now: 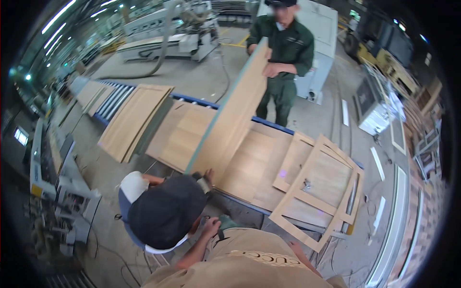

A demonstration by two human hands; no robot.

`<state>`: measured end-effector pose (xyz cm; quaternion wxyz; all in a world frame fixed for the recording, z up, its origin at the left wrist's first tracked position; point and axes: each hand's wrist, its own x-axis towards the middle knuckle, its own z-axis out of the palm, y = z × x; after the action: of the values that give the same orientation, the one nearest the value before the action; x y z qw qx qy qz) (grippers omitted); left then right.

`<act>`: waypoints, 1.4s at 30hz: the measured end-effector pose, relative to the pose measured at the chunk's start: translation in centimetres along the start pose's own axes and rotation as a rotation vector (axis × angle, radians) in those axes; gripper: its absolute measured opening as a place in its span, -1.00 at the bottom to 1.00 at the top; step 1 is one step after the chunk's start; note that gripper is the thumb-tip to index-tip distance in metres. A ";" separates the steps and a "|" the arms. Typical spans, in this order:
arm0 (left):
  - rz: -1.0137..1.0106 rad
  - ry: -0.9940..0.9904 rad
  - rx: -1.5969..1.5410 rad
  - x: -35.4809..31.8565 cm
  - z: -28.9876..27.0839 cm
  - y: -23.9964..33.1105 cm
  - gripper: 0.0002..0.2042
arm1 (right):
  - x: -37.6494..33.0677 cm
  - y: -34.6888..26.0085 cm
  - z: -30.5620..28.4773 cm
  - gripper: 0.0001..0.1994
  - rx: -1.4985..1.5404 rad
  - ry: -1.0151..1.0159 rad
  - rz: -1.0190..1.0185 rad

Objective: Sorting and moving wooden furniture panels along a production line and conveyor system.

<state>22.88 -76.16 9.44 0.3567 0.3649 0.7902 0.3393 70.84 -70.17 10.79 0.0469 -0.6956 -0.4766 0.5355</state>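
Observation:
My left hand point(211, 227) is in front of my chest with its fingers curled, beside a dark green item point(231, 223) whose kind I cannot make out. What the fingers hold, if anything, is hidden. Low at my right side, my right hand point(297, 250) shows only in part past my tan shirt, its fingers unclear. Beyond my hands, two co-workers hold a long wooden panel point(235, 115) with a teal edge, tilted over a roller conveyor. One, in green, grips its far end; the other, in a black cap point(168, 211), has a gloved hand at its near end.
Flat wooden boards point(249, 165) lie along the conveyor. Stacked panels point(137, 117) rest at its left, and cut-out wooden frames point(307, 192) overlap at its right. A grey machine point(72, 201) stands at the left. Long white strips point(378, 163) lie on the floor at right.

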 end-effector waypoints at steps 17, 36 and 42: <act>-0.327 -0.036 0.179 -0.3 -0.9 -6.3 -0.68 | -1.1 6.0 1.0 -0.68 0.097 0.025 -0.042; -0.449 -0.091 0.062 2.1 0.9 -6.4 -0.67 | -0.6 5.7 1.3 -0.70 0.408 0.119 0.191; -0.460 -0.107 0.117 1.1 0.3 -5.5 -0.69 | -1.3 6.1 1.3 -0.62 0.391 0.089 0.226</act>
<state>20.77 -77.97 4.59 0.4442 0.2127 0.8509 0.1828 73.61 -74.97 7.63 0.1417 -0.7452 -0.2805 0.5882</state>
